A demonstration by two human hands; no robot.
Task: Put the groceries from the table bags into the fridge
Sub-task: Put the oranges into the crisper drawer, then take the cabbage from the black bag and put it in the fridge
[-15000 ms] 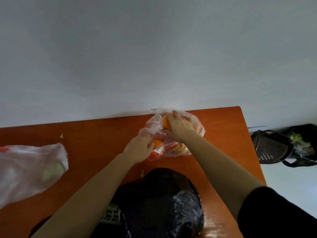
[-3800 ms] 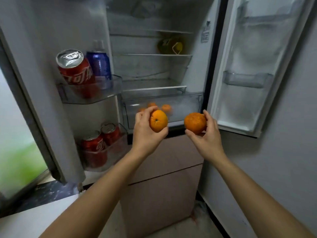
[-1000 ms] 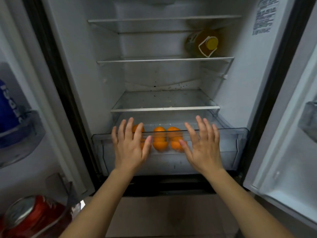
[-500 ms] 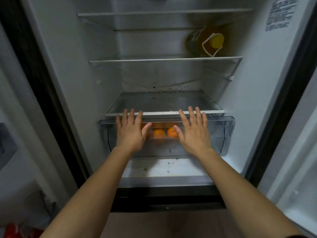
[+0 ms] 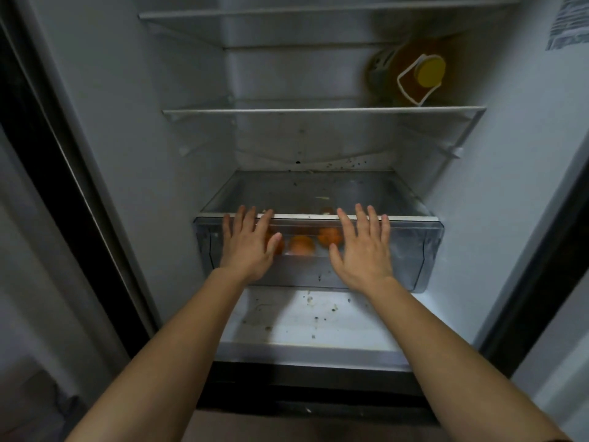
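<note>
The fridge stands open in front of me. Its clear crisper drawer [image 5: 411,250] sits pushed in under the lowest glass shelf [image 5: 306,189]. Several oranges [image 5: 301,245] show through the drawer's front. My left hand [image 5: 247,245] lies flat against the drawer's front on the left side, fingers spread, holding nothing. My right hand [image 5: 361,250] presses flat against the front on the right side, fingers also apart and empty. The oranges lie between and behind both hands.
A bottle of amber liquid with a yellow cap [image 5: 411,74] lies at the right on an upper shelf [image 5: 318,111]. The white fridge floor [image 5: 318,317] below the drawer is speckled with crumbs. The left door edge [image 5: 63,186] and the right door frame [image 5: 548,266] flank the opening.
The drawer has slid back into the fridge under the shelf, pushed by both flat hands. The oranges moved in with it. The view has come closer to the fridge.
</note>
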